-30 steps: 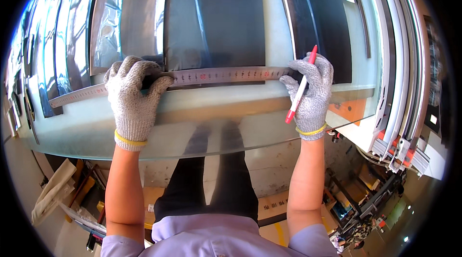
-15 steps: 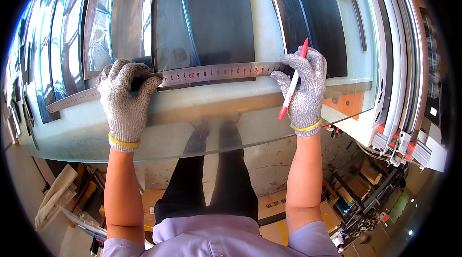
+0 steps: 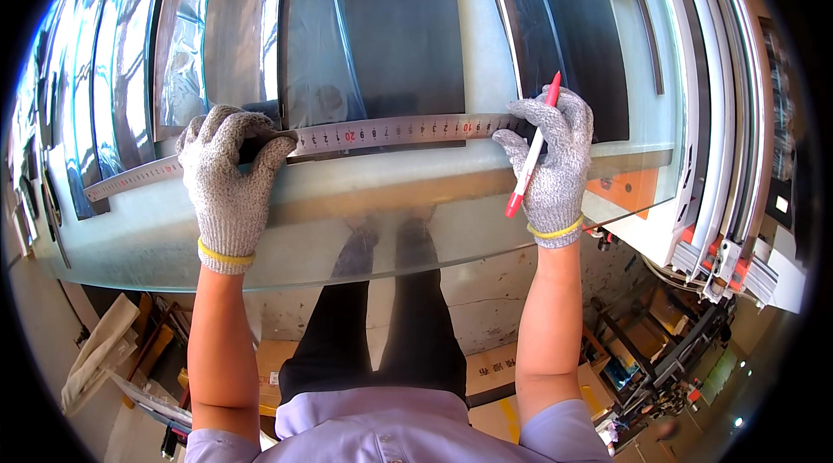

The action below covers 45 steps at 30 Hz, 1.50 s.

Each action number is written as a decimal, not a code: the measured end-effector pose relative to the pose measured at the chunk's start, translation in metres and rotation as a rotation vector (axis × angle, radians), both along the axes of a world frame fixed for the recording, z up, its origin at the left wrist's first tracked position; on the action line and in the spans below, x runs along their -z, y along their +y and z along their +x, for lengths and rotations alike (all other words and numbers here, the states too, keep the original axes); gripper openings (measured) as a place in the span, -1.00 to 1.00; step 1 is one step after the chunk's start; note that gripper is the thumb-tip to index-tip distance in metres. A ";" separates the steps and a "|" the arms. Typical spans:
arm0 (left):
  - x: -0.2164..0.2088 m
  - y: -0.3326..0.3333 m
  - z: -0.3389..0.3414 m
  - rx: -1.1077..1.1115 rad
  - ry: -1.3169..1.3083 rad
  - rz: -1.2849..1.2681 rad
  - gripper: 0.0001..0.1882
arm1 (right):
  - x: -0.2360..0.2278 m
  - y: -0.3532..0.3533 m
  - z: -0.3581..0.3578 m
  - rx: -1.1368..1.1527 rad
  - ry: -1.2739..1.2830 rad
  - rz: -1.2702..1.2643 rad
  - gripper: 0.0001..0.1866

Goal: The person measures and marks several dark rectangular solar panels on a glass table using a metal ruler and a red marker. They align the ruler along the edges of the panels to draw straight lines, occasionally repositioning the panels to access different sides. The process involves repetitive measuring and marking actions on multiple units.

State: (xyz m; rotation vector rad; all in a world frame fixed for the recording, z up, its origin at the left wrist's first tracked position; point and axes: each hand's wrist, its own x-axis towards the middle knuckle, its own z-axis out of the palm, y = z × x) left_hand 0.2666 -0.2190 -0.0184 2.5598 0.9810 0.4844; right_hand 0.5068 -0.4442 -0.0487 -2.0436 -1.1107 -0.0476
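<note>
A long steel ruler (image 3: 395, 130) lies crosswise over dark, film-covered sheets on a glass tabletop. Both my hands wear grey knit gloves with yellow cuffs. My left hand (image 3: 227, 172) is closed on the ruler left of the middle, its thumb on the face; something dark shows under the curled fingers, its kind unclear. At the ruler's right part, my right hand (image 3: 555, 164) pinches the edge with thumb and fingers. A white marker pen with red ends (image 3: 532, 155) is tucked slantwise across that palm, cap end up. Beneath the ruler's middle sits a wide dark sheet (image 3: 403, 38).
Film-covered strips (image 3: 121, 72) stretch along the left, and another dark sheet (image 3: 577, 46) lies at the right. The glass table's edge (image 3: 390, 272) curves in front of my legs. Metal rails (image 3: 729, 116) run along the right side. Cardboard (image 3: 495, 367) lies on the floor below.
The sheets, the ruler and both hands appear shifted very slightly to the right in the picture. My grip on the ruler and the marker's place in my right hand stay the same.
</note>
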 end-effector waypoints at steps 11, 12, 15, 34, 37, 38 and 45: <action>-0.003 0.000 0.000 0.019 0.005 0.019 -0.77 | -0.011 -0.002 -0.021 -0.102 -0.095 0.273 -0.51; -0.003 0.001 0.001 0.029 -0.001 0.020 -0.78 | -0.013 0.004 -0.032 -0.140 -0.027 0.315 -0.54; -0.002 0.002 -0.001 0.045 -0.005 0.046 -0.78 | -0.013 0.017 -0.055 -0.282 0.293 0.284 -0.79; 0.000 0.003 -0.001 0.054 -0.047 0.041 -0.79 | -0.011 0.043 -0.077 -0.229 0.279 0.146 -0.84; -0.001 0.003 -0.001 0.056 -0.043 0.032 -0.79 | -0.010 0.041 -0.077 -0.264 0.441 0.234 -0.84; -0.001 0.003 -0.001 0.059 -0.043 0.035 -0.79 | -0.009 0.041 -0.077 -0.254 0.406 0.229 -0.84; -0.001 0.003 0.000 0.051 -0.037 0.028 -0.80 | -0.013 0.043 -0.078 -0.227 0.409 0.192 -0.86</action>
